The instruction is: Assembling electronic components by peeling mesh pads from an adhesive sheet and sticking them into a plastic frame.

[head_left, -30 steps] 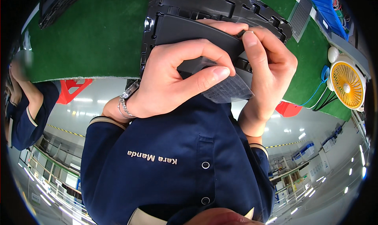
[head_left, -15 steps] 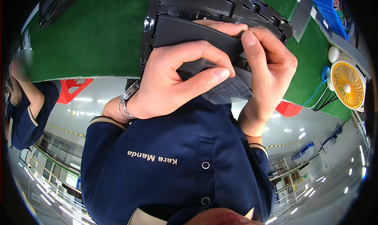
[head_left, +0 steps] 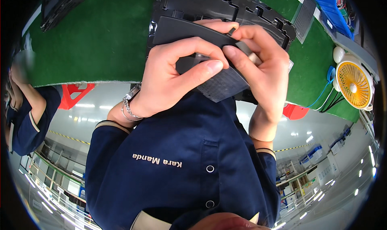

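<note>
My left hand [head_left: 167,71] is closed on a flat dark panel [head_left: 173,32], its other fingers reaching behind the far edge. Below its thumb hangs a translucent sheet [head_left: 221,85] with a grid of small dark pieces, seemingly pinched between thumb and forefinger. At the panel's right end, my right hand [head_left: 264,67] has its thumb against the edge and its fingers curled over. A small black piece [head_left: 231,31] shows between the fingertips of both hands at the far edge. What lies inside the right hand's curl is partly hidden.
Beneath the panel, a black moulded tray [head_left: 187,3] lies on the green tabletop [head_left: 96,40]. To the right stand a yellow and white fan [head_left: 354,85] with cables and a blue bin [head_left: 332,10]. Another person's arm [head_left: 30,97] shows at far left, near a red stool [head_left: 74,95].
Both hands and the panel have shifted slightly left and away from me. My right hand has turned, bringing its thumb down against the panel's edge. The sheet's hanging corner has moved left.
</note>
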A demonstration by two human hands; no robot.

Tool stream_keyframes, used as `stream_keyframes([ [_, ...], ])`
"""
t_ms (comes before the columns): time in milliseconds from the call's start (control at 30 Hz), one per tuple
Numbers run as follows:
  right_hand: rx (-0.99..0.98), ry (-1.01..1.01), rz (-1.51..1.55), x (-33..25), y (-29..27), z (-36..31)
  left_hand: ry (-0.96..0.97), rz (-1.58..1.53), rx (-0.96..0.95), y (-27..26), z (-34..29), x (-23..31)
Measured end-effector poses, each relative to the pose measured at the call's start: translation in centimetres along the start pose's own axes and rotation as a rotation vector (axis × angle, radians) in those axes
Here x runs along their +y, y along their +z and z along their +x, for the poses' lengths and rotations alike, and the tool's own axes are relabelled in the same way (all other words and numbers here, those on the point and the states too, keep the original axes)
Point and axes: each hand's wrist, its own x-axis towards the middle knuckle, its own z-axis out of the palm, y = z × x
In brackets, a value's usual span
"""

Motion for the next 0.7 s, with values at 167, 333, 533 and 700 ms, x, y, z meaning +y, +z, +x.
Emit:
stream_keyframes([
  [167,0.136,-0.100,-0.016,1.7,-1.7,3.1,0.075,0.031,0.201,-2.3,-0.2,-0.6],
  [333,0.077,-0.115,-0.242,2.4,-0.5,5.5,-0.020,0.034,0.259,-4.7,-1.7,-0.2],
  [533,0.263,-0.256,-0.501,0.3,0.9,3.4,-0.111,0.191,0.167,-3.6,-1.2,0.2],
  [700,0.011,-0.523,-0.207,-1.7,1.5,-1.1,-0.093,0.213,0.140,-2.7,-0.5,0.2],
])
